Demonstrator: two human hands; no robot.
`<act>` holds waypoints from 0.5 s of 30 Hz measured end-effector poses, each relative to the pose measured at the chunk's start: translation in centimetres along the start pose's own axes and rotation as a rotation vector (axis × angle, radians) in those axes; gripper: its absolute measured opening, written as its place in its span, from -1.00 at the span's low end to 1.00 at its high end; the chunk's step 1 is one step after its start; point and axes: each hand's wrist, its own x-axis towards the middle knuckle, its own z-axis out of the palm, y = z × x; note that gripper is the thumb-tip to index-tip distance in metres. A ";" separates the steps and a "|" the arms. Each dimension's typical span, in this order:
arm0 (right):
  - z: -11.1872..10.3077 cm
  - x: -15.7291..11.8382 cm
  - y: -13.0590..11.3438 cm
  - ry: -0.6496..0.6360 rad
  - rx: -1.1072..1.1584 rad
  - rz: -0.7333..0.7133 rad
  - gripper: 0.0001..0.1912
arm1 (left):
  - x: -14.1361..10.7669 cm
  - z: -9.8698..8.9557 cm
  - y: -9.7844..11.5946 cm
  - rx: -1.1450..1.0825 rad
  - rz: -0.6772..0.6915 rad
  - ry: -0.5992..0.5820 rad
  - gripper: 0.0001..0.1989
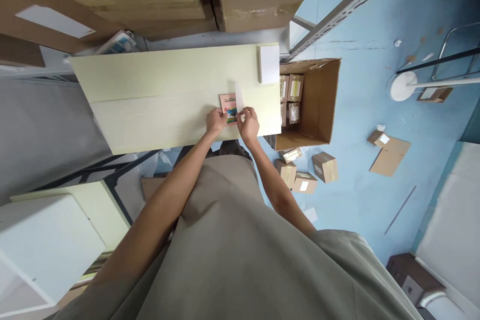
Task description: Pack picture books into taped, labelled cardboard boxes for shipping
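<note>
On the pale yellow tabletop (168, 80) lies a small pink booklet or packet (227, 102) with a colourful printed picture. My left hand (216, 121) is closed at its lower left edge, fingertips pinching it. A whitish, partly see-through strip or sheet (239, 95) stands up along the right side of the pink item. The fingers of my right hand (248, 123) are pinched at the strip's lower end. Whether the strip is joined to the pink item I cannot tell.
A white stack or flat box (269, 64) sits at the tabletop's right end. Beyond that stands an open carton (320, 102) holding several small boxes. More small cartons (325, 167) lie on the blue floor. Large cartons (262, 2) fill the shelf behind; a metal upright (337, 15) rises at right.
</note>
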 end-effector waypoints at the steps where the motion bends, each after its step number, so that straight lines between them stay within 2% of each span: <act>1: 0.5 -0.1 -0.4 -0.017 -0.007 -0.022 -0.66 | 0.0 -0.1 0.0 0.002 0.001 -0.002 -0.93; 7: 2.4 0.1 -1.5 -0.107 -0.043 -0.060 -0.65 | -0.1 -0.6 -0.4 0.058 -0.009 -0.002 -0.85; 11: 2.7 0.1 -1.6 -0.154 -0.021 -0.042 -0.66 | 0.0 -0.8 -0.3 0.058 -0.024 0.043 -0.69; 15: 2.5 0.0 -1.4 -0.214 0.038 -0.083 -0.66 | 0.3 -0.6 0.2 0.068 -0.037 0.020 -0.56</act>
